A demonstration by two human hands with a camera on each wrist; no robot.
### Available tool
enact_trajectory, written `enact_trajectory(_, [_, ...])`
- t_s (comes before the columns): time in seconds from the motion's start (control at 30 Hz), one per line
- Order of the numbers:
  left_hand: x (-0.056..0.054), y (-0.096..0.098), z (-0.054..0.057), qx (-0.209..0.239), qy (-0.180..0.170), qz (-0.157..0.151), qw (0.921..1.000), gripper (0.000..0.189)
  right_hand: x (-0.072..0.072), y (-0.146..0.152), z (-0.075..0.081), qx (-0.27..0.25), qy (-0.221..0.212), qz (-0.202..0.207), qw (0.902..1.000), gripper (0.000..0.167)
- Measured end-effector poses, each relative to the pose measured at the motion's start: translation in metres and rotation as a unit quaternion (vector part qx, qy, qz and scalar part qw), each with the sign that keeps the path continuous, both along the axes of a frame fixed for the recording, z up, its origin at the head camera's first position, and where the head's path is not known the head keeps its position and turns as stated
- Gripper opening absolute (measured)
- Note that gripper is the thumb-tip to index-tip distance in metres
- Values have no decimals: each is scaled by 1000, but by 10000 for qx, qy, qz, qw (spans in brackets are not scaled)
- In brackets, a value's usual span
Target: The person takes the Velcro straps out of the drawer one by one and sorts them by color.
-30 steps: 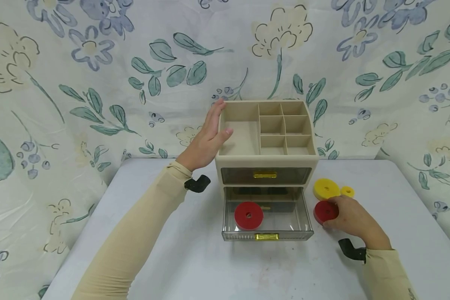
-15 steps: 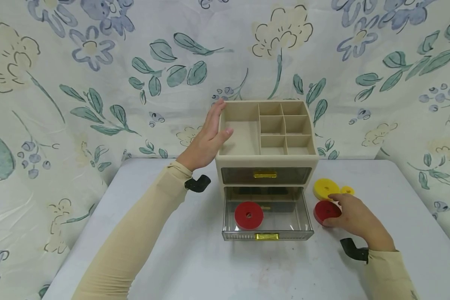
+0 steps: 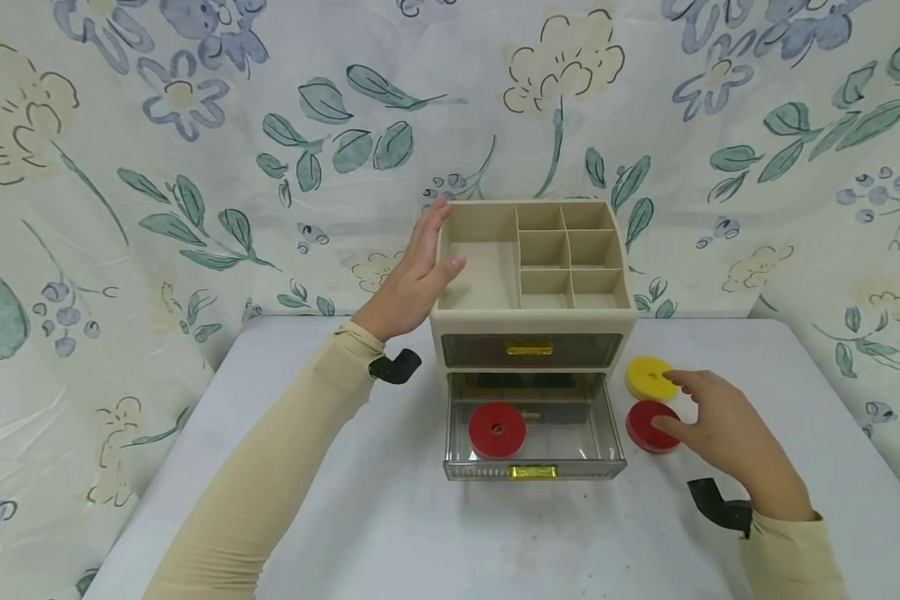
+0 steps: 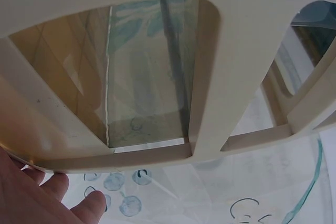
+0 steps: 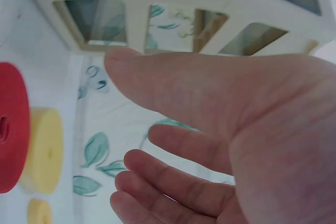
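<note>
My left hand [image 3: 414,279] rests along the left side of a beige desktop drawer organizer [image 3: 532,321], fingers extended, thumb over its top rim. Its lower clear drawer [image 3: 570,437] is pulled out, with a flat red disc [image 3: 497,431] with a center hole inside. To the right of the organizer, a second red disc [image 3: 648,427] lies on the table. My right hand [image 3: 738,433] is beside that disc, fingers spread and holding nothing. Just behind is a yellow disc [image 3: 648,377]. A smaller yellow disc [image 5: 39,212] shows in the right wrist view; the hand hides it in the head view.
The organizer's upper drawer [image 3: 480,352] is closed, and its top has one large and several small compartments [image 3: 545,250]. A white table [image 3: 360,517] bears everything, backed by a floral cloth [image 3: 450,75]. Window-like openings [image 4: 149,72] mark the organizer's side.
My right hand has let go of the red disc on the table and moved slightly right, its fingers spreading. The left hand and the drawer stay where they were.
</note>
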State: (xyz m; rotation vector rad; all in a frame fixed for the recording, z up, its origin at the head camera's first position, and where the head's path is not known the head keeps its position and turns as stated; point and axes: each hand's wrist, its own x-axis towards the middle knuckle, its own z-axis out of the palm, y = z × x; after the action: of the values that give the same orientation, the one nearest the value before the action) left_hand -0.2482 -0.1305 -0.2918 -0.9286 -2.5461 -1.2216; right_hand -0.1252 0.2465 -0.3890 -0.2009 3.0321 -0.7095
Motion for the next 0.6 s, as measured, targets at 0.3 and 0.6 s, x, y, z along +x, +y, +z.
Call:
enact_trajectory(0.3, [0, 0, 0, 12, 22, 12, 10000, 66, 12, -7, 15, -43, 427, 17, 9991, 67])
enact_trajectory(0.6, [0, 0, 0, 12, 18, 19, 10000, 66, 22, -15, 27, -158, 792, 103, 9967, 62])
